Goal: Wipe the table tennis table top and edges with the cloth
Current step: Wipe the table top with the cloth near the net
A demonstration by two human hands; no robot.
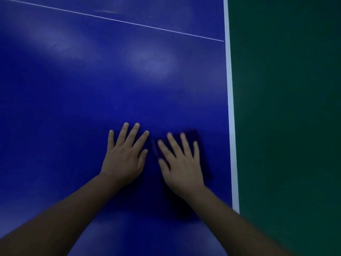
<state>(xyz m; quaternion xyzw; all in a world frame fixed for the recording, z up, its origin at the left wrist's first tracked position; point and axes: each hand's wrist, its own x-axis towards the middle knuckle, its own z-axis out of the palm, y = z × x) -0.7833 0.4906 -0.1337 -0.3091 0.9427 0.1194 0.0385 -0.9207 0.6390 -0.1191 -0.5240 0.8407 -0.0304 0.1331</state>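
Note:
The blue table tennis table top (92, 98) fills most of the view. A dark purple cloth (203, 163) lies flat on it near the right edge. My right hand (182, 163) presses on the cloth with fingers spread and straight; it looks slightly blurred. My left hand (125, 156) rests flat on the bare table just left of the cloth, fingers spread. Much of the cloth is hidden under my right hand.
A white border stripe (230, 108) runs along the table's right edge. A thin white centre line (114, 19) crosses the far part of the top. Beyond the edge lies dark green floor (286, 126).

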